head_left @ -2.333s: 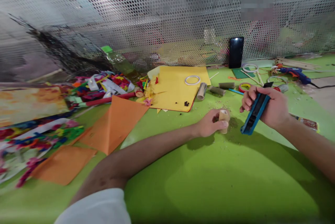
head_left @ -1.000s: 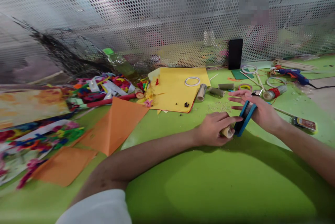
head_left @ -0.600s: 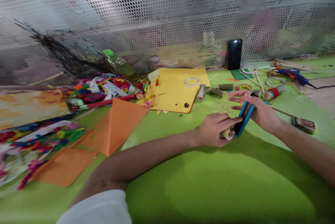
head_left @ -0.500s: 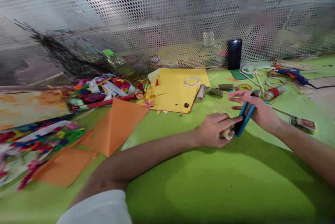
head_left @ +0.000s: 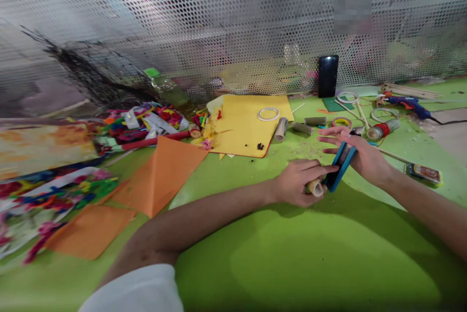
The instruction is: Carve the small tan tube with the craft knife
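Note:
My left hand (head_left: 297, 183) is closed around a short hollow bamboo tube (head_left: 314, 188), whose pale cut end faces me. Its index finger reaches out and touches a blue-and-black hand tool (head_left: 342, 166) with a metal head. The tool stands tilted between the thumb and fingers of my right hand (head_left: 365, 154), those fingers stretched out behind it. Its exact kind is not clear. Beyond my hands lie other bamboo pieces (head_left: 302, 128) and a scatter of pale crumbs (head_left: 308, 150) on the green tabletop (head_left: 292, 253).
A yellow sheet (head_left: 244, 124) carries a white tape ring (head_left: 268, 114). Orange paper (head_left: 156, 175) and colourful pipe cleaners (head_left: 83, 190) cover the left side. A phone (head_left: 328, 76) leans on the perforated metal screen (head_left: 237, 20). At right are a blue glue gun (head_left: 408, 103) and red-wound thread (head_left: 384, 129).
The bamboo tube's open end has turned slightly in my left hand. Both hands and the blue-and-black tool stay in nearly the same place.

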`<state>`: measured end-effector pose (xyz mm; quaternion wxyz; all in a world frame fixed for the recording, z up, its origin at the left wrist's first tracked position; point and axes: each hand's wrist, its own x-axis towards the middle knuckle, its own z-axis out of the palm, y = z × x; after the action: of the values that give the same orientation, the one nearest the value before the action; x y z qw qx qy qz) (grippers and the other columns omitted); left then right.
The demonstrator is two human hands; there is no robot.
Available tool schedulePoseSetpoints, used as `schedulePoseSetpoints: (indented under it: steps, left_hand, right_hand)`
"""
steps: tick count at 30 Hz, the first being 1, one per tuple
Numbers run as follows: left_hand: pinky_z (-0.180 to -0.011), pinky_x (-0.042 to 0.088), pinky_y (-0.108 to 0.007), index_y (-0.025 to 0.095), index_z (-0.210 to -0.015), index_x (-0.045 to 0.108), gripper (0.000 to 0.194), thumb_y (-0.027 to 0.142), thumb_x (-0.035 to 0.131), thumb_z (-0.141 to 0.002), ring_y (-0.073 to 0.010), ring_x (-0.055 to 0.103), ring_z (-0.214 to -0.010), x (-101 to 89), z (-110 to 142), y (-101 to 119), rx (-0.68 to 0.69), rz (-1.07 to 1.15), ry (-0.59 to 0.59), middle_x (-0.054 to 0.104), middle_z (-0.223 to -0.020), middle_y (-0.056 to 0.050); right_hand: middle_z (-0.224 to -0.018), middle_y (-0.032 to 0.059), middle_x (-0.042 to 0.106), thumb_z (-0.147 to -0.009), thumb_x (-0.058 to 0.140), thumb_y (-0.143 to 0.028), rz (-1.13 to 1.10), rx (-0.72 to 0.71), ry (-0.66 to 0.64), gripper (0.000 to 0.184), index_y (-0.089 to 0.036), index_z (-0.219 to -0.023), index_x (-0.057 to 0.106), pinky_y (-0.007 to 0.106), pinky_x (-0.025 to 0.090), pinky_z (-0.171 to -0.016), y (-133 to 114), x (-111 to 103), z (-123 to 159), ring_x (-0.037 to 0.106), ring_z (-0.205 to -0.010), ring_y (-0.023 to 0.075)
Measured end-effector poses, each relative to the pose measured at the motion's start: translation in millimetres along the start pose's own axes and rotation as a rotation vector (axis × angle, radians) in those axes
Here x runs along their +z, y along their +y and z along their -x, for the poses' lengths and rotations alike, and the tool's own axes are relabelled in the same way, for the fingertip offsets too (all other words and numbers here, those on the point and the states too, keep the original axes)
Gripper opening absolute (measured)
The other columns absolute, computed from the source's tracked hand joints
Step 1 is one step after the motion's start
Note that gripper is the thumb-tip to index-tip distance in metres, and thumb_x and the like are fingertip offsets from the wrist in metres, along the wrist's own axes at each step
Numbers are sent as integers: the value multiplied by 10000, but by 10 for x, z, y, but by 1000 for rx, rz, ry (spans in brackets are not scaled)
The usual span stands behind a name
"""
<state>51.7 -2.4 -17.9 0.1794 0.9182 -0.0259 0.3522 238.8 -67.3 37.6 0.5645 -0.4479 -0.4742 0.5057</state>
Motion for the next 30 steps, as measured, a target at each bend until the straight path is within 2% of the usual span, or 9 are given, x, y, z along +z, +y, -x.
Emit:
schedulePoseSetpoints:
  steps: [5, 12, 17, 26, 30]
  left_hand:
    - [-582, 446, -254, 167, -1290, 567, 473, 284, 597, -833, -121, 542, -620, 4, -3, -2, 18, 2, 33, 598, -738, -3]
    - [-614, 471, -279, 167, -1388, 493, 597, 300, 598, -816, -147, 573, -661, 30, 22, -25, 34, -17, 10, 632, -782, -22]
    - [-621, 480, -281, 170, -1385, 504, 598, 319, 604, -814, -151, 584, -669, 40, 32, -44, 15, 11, -5, 644, -793, -31]
    - [-625, 474, -272, 171, -1233, 607, 442, 308, 604, -813, -137, 594, -665, 27, 29, -35, -22, 28, -10, 657, -783, -27]
    - [-637, 476, -267, 173, -1123, 608, 330, 299, 599, -818, -129, 594, -659, 39, 30, -27, -36, 22, -2, 660, -786, -21]
  right_hand:
    - [-1329, 61, 600, -845, 575, -470, 4, 4, -2, 252, -268, -974, 652, 475, 473, -981, -5, 0, 1, 516, -1277, 293]
    - [-1336, 56, 593, -855, 554, -463, 11, -5, 0, 252, -265, -981, 647, 472, 472, -977, 6, -4, -10, 517, -1270, 286]
    - [-1338, 54, 593, -846, 556, -452, 8, 0, 6, 239, -268, -975, 638, 474, 477, -977, 12, -11, -12, 526, -1260, 284]
    - [-1307, 52, 617, -851, 541, -426, -2, -13, 21, 224, -262, -960, 649, 459, 489, -965, -9, -2, -13, 545, -1242, 273]
    - [-1260, 50, 636, -838, 545, -381, -15, -105, 60, 188, -269, -939, 656, 462, 502, -944, -9, -43, -34, 577, -1203, 274]
